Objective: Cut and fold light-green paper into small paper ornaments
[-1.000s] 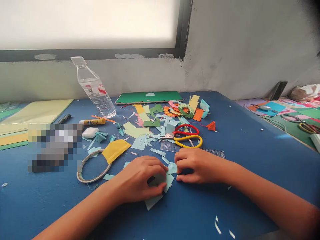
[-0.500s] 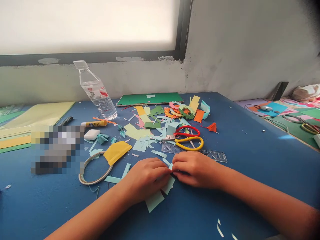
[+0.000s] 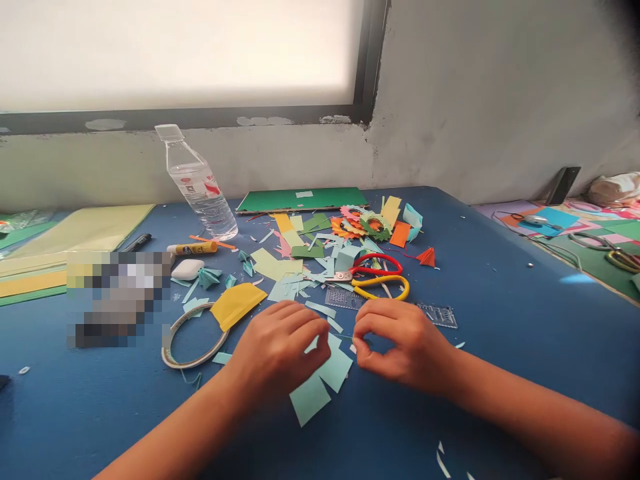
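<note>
My left hand (image 3: 285,347) hovers over the table with thumb and forefinger pinched together. Opposite it, my right hand (image 3: 395,343) is also closed in a pinch. A thin green thread (image 3: 343,337) runs across the short gap between the two sets of fingertips. Pale blue-green paper pieces (image 3: 310,400) lie on the table below, partly covered by my left hand. Just beyond my right hand are scissors (image 3: 383,287) with one red and one yellow handle, resting on a clear stencil ruler (image 3: 440,315).
A roll of tape (image 3: 167,347) lies left of my left hand, a yellow paper piece (image 3: 237,303) over its edge. Farther back are a glue stick (image 3: 193,248), a tilted-looking water bottle (image 3: 203,190), paper gears (image 3: 375,225) and a green board (image 3: 320,199). Scraps cover the middle.
My hands have moved apart from nearly touching, leaving a gap with the thread across it. More of the pale blue-green paper below shows now.
</note>
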Motion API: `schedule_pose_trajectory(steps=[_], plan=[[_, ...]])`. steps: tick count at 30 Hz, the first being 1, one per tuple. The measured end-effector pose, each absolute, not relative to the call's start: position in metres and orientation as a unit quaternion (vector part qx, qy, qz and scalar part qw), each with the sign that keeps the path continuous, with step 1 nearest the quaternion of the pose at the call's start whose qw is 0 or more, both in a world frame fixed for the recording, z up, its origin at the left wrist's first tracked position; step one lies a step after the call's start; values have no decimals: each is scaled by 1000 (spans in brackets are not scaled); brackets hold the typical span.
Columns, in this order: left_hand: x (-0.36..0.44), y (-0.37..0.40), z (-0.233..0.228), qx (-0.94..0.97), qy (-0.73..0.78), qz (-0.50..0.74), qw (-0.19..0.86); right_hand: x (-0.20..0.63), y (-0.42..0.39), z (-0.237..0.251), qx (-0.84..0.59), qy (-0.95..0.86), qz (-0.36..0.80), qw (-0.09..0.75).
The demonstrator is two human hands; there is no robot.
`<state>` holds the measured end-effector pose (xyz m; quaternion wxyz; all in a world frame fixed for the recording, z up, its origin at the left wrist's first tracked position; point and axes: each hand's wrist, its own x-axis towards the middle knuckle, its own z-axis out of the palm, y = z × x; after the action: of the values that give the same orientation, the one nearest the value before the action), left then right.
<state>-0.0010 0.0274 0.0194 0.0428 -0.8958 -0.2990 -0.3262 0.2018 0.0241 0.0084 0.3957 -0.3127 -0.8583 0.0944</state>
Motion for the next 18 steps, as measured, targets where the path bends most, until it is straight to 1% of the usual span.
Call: schedule_pose_trajectory(steps=[2, 5, 8, 10, 18], plan=[[-6, 28, 24, -883, -319, -341, 44, 203, 25, 11, -318, -850, 101, 407], [-6, 23, 26, -867, -340, -364, 3, 204, 24, 13, -313, -855, 107, 400], [1, 18, 21, -876, -316, -363, -38, 203, 22, 13, -303, -862, 106, 392], [6, 16, 17, -883, -302, -356, -46, 201, 20, 12, -300, -864, 100, 393], [13, 10, 16, -862, -330, -381, -54, 197, 21, 10, -278, -880, 4, 385]])
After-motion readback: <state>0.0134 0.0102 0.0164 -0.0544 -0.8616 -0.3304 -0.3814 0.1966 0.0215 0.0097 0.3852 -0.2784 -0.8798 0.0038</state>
